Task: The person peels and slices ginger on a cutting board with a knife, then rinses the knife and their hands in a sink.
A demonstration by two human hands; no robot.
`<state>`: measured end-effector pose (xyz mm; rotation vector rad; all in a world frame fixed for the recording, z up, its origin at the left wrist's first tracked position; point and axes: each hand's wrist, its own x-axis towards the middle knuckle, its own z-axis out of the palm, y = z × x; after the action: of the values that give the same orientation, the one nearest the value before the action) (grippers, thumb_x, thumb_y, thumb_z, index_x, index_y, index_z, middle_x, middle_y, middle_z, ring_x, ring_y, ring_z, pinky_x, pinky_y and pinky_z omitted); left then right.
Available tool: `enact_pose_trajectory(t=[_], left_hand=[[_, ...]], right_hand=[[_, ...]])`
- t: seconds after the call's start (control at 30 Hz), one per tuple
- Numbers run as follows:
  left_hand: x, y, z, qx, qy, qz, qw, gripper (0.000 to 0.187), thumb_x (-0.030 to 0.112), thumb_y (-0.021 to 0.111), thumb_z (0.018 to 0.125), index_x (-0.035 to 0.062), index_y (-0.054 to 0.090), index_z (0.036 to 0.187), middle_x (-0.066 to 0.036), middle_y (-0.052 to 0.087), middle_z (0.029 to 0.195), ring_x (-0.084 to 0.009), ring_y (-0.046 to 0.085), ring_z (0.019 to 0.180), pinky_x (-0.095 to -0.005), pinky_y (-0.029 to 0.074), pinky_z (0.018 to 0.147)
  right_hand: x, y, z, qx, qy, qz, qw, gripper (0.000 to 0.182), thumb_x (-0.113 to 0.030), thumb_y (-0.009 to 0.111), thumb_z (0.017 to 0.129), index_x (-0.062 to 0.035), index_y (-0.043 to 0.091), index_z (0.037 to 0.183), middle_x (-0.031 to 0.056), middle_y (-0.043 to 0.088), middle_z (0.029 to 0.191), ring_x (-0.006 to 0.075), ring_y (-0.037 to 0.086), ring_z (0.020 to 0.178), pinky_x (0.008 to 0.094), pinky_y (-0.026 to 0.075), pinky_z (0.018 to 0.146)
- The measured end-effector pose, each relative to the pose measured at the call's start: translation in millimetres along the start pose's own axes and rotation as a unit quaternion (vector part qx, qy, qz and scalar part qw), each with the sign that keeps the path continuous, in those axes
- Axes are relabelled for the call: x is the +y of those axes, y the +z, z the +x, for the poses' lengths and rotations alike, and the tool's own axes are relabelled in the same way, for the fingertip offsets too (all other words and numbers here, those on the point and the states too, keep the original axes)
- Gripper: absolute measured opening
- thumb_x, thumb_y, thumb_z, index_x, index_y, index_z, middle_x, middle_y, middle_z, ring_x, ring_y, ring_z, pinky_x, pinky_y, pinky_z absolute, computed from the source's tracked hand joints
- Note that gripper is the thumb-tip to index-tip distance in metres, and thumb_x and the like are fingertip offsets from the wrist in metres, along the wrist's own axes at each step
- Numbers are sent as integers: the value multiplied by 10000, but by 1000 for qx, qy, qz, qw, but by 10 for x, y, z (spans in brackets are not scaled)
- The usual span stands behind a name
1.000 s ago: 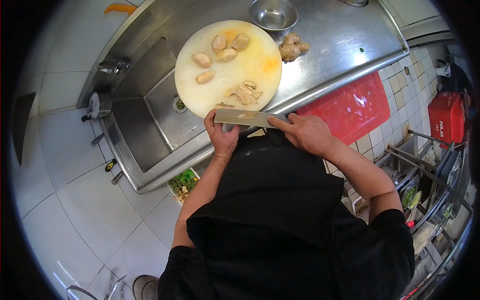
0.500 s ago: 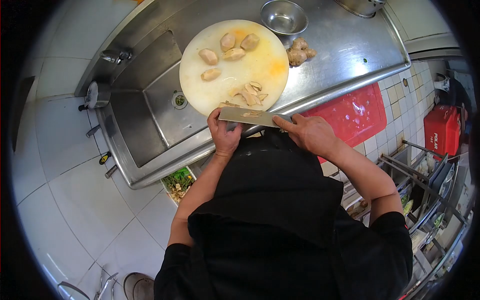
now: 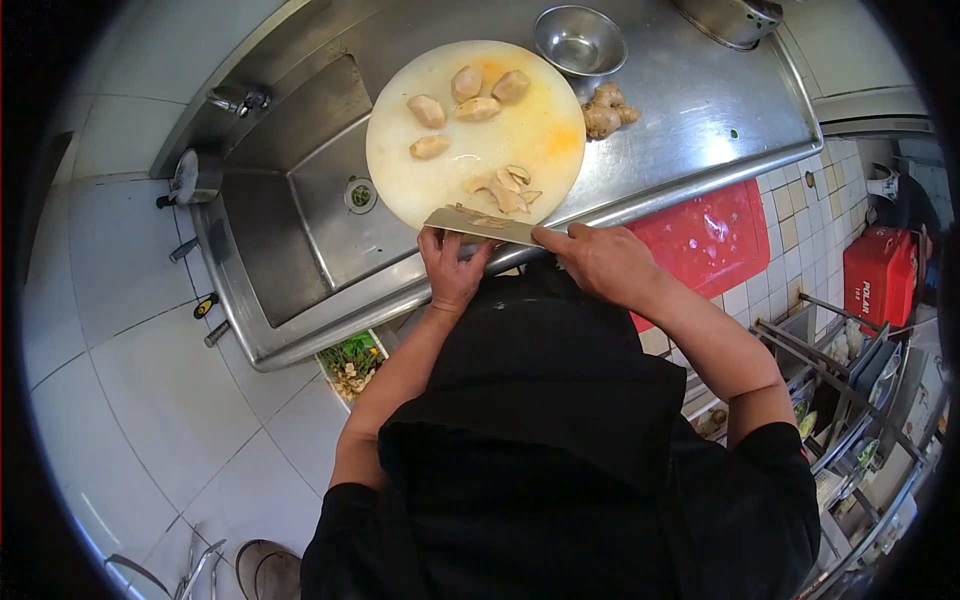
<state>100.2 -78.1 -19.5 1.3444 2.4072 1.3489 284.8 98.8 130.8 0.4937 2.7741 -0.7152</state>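
Note:
My right hand [image 3: 605, 265] grips a cleaver [image 3: 510, 231] with a wide flat blade, slices lying on its face. My left hand [image 3: 455, 272] is at the blade's left end with bent fingers; the blade hides what they hold, if anything. Both hands are at the near edge of a round white cutting board [image 3: 400, 190]. Several pale peeled ginger pieces [image 3: 478, 109] lie on its far half. Just beyond the blade is a small pile of cut ginger slices [image 3: 508, 188]. A knobby unpeeled ginger root [image 3: 606, 112] rests right of the board.
The board spans a steel counter [image 3: 700, 115] and the edge of a sink [image 3: 265, 250] at left. A metal bowl [image 3: 580, 42] stands behind the ginger root. A red mat or board [image 3: 705, 245] lies below the counter's right side. A bin of scraps [image 3: 352, 368] is below the sink.
The view has shifted slightly. The cleaver has tilted, its left end now farther up over the board's edge, and more slices show on the blade. The ginger on the board stays put.

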Motion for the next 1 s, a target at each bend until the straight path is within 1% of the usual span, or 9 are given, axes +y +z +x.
enact_pose_trajectory(t=[0.07, 0.13, 0.5, 0.6, 0.67, 0.73, 0.87, 0.93, 1.0], left_hand=[[15, -6, 3, 7, -4, -11, 1000, 512, 233, 911, 740, 81, 692, 1176, -155, 508, 1196, -346, 515, 1130, -439, 470, 968], [-20, 5, -14, 8, 1, -11, 1000, 517, 232, 913, 741, 83, 689, 1182, -157, 501, 1207, -345, 515, 1136, -437, 471, 972], [-58, 35, -36, 4, -9, -26, 1000, 526, 204, 901, 753, 63, 670, 1204, -167, 473, 1242, -362, 508, 1180, -443, 464, 1019], [-35, 31, -23, 13, 6, -13, 1000, 529, 206, 901, 751, 63, 669, 1205, -166, 475, 1244, -360, 505, 1176, -445, 463, 1012], [-39, 27, -18, 7, 21, 33, 999, 565, 206, 906, 753, 39, 633, 1217, -184, 482, 1241, -360, 526, 1158, -440, 478, 979], [-49, 34, -19, 13, 24, 24, 999, 544, 199, 904, 756, 45, 632, 1201, -176, 483, 1239, -356, 531, 1150, -438, 474, 983], [-125, 33, -67, 20, 35, -16, 999, 473, 196, 897, 770, 65, 627, 1136, -153, 482, 1229, -342, 534, 1141, -432, 469, 989], [-128, 15, -34, 21, 45, -20, 999, 439, 179, 896, 771, 70, 620, 1094, -144, 480, 1220, -334, 532, 1147, -426, 473, 989], [-131, 0, -54, 21, 59, -31, 998, 454, 175, 912, 755, 60, 628, 1090, -140, 471, 1229, -324, 555, 1139, -425, 511, 935]], right_hand=[[11, -32, 67, 0, -6, 5, 1000, 458, -172, 610, 952, -178, 549, 1406, 154, 666, 864, 370, 704, 811, 493, 562, 713], [23, -82, 123, -33, -14, -7, 999, 443, -151, 602, 943, -167, 555, 1384, 161, 685, 883, 376, 709, 816, 496, 563, 718], [-39, -48, 234, -51, -11, -27, 998, 386, -119, 572, 935, -119, 568, 1321, 180, 701, 857, 375, 720, 799, 495, 569, 712], [-22, -36, 260, -48, -18, -25, 998, 382, -111, 559, 935, -113, 568, 1317, 182, 699, 832, 378, 720, 804, 500, 567, 714], [-25, -39, 313, -50, -22, -25, 998, 376, -108, 553, 936, -110, 570, 1312, 187, 699, 824, 381, 719, 807, 505, 564, 717], [-55, -38, 387, -74, -7, -3, 997, 353, -109, 545, 937, -97, 570, 1288, 211, 706, 835, 403, 712, 813, 518, 557, 725], [30, 171, 597, -68, -6, 52, 996, 321, -125, 526, 951, -78, 563, 1266, 240, 706, 854, 427, 704, 817, 532, 548, 730], [10, 109, 632, -101, 20, 60, 993, 435, -109, 533, 930, -71, 550, 1362, 249, 720, 954, 421, 705, 945, 519, 550, 809], [31, 105, 630, -126, 40, 74, 988, 410, -142, 520, 953, -61, 554, 1353, 256, 716, 964, 425, 698, 968, 533, 538, 844]])
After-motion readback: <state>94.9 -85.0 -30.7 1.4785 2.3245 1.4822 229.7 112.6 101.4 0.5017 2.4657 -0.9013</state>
